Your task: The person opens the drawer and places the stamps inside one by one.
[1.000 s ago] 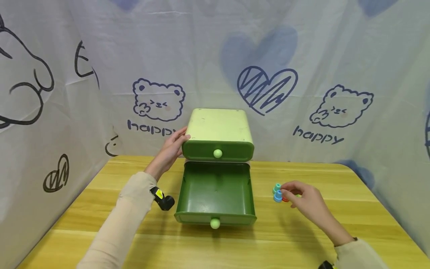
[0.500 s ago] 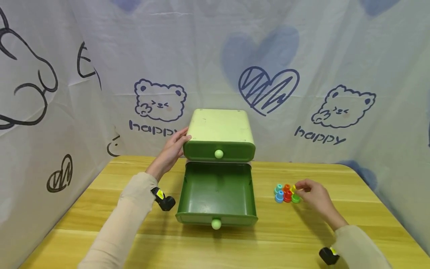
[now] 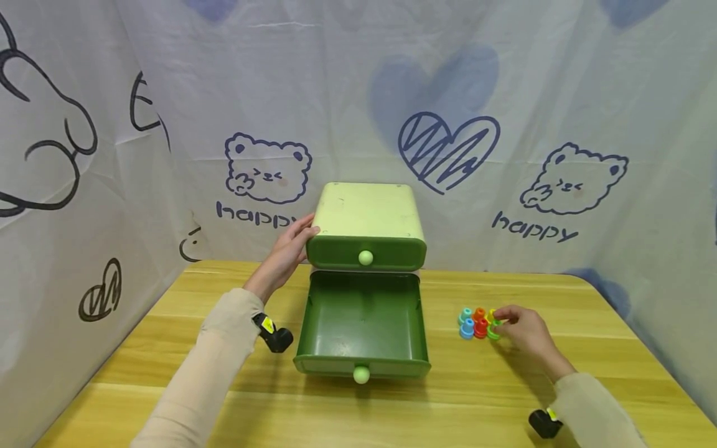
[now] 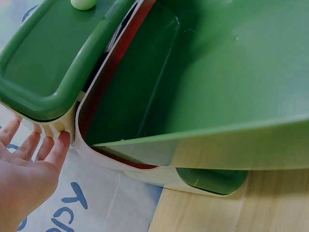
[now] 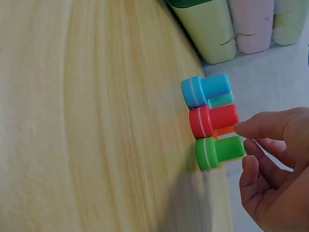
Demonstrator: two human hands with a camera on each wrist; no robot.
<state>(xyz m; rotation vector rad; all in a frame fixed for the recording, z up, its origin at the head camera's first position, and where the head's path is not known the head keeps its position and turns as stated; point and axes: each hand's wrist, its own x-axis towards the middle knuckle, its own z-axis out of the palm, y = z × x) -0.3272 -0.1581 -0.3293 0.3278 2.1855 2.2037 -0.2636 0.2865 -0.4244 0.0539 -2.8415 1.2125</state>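
At the left side of the drawer unit (image 3: 366,211), the left hand (image 3: 282,255) rests its extended fingers against the upper casing; tips touch the wall, nothing is wrapped or pinched. Forearm slants up to it. Judged role: steadying the unit.

In front of the unit, its lower drawer (image 3: 330,365) stands pulled out, upper drawer closed.

To the right of the unit, on the table (image 3: 482,398), six small pieces stand upright in two rows. Back row: teal piece (image 3: 465,314), orange piece (image 3: 479,314), yellow piece (image 3: 491,314). Front row: blue piece (image 3: 467,330), red piece (image 3: 480,330), green piece (image 5: 229,149).

Farthest right of the unit, the right hand (image 3: 526,330) comes in from the near right, fingers bent and parted at the green piece. No closed pinch shows; cannot tell whether a fingertip touches it.

Step in hand, as judged: handling the cluster at its right end. A lift from here would call for thumb and finger meeting squarely on one narrow stem, neighbours undisturbed.
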